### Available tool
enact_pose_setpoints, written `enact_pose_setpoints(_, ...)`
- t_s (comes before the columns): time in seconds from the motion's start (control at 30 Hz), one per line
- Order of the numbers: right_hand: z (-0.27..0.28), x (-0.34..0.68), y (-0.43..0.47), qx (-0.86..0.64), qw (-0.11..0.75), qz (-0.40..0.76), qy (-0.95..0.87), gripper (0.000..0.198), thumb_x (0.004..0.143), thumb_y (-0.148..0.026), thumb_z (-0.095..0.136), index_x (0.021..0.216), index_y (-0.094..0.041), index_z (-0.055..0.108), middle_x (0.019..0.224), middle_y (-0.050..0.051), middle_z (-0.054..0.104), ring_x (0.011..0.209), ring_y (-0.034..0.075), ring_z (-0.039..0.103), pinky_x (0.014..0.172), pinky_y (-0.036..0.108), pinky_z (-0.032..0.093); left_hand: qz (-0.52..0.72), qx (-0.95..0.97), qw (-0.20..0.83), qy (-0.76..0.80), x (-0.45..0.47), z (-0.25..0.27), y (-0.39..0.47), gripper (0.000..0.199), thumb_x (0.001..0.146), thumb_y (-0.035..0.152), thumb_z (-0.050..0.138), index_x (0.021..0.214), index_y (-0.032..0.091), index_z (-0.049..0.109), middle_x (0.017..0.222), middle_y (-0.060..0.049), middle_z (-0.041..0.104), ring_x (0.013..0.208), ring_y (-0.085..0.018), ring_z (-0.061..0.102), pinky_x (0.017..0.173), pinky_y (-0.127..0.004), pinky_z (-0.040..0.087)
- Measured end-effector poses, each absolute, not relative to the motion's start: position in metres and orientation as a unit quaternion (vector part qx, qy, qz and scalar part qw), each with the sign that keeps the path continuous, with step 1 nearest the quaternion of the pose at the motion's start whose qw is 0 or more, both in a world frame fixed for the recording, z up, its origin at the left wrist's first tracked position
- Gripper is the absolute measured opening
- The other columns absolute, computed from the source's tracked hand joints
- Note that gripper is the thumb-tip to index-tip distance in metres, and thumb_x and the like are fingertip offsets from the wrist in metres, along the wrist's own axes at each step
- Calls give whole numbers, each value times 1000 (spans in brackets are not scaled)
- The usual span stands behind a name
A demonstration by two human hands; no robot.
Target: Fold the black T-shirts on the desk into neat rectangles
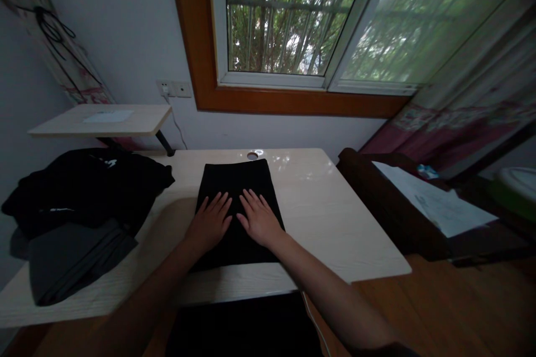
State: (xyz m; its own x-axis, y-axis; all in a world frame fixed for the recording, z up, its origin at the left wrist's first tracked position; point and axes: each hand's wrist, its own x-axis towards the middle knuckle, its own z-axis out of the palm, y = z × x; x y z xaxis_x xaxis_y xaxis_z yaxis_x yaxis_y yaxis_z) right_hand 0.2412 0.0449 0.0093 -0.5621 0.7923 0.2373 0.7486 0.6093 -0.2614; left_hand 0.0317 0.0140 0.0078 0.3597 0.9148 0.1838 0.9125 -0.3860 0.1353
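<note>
A folded black garment (237,175) lies flat on the pale wooden table (335,201), a neat rectangle with its kind not clear. My left hand (211,220) rests palm down on its left part, fingers stretched out. On the right part my right hand (260,217) lies flat too, fingers spread and pointing away from me. Neither hand grips the cloth. To the left sits a loose heap of black clothing (92,178) with small white marks, and a dark grey garment (75,259) at its front.
A raised shelf (142,117) with a paper sheet (109,116) stands behind the heap. Near the table's back edge is a round cable hole (252,155). At right, papers (431,195) lie on a dark brown piece of furniture (377,201). A window (293,17) is ahead.
</note>
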Motion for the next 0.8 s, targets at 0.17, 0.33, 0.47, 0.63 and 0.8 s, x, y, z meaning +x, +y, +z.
enact_pose_setpoints(0.17,4,258,43,-445,169,54,-878,64,103,-46,45,160,-18,33,166,13,27,155,30,26,125,56,24,132,813,28,567,17,2,6,58,103,42,40,156,20,39,165,-12,32,155,-31,25,125,-59,19)
enact_pose_setpoints(0.33,2,276,41,-449,160,48,-878,65,103,-46,46,159,-15,34,166,14,26,155,29,26,125,52,25,127,800,47,585,6,1,-1,61,103,47,39,156,18,39,167,-11,29,157,-30,19,125,-56,21)
enact_pose_setpoints(0.47,0,293,38,-464,153,48,-871,63,105,-46,43,158,-14,35,166,13,27,155,28,26,125,54,25,121,795,63,591,-6,-2,-8,63,104,49,37,159,18,33,169,-10,24,157,-29,18,125,-55,22)
enact_pose_setpoints(0.63,1,315,33,-474,155,54,-865,63,105,-47,43,160,-20,32,166,11,28,155,28,26,124,56,27,120,797,73,587,-26,-5,-19,62,104,47,36,161,23,27,169,-10,24,155,-28,24,125,-57,20)
enact_pose_setpoints(0.8,-2,337,28,-474,145,59,-867,59,105,-43,42,160,-22,32,166,9,29,154,28,29,124,55,28,135,806,78,571,-50,-7,-31,58,105,42,36,161,28,25,167,-7,30,155,-24,26,126,-55,19)
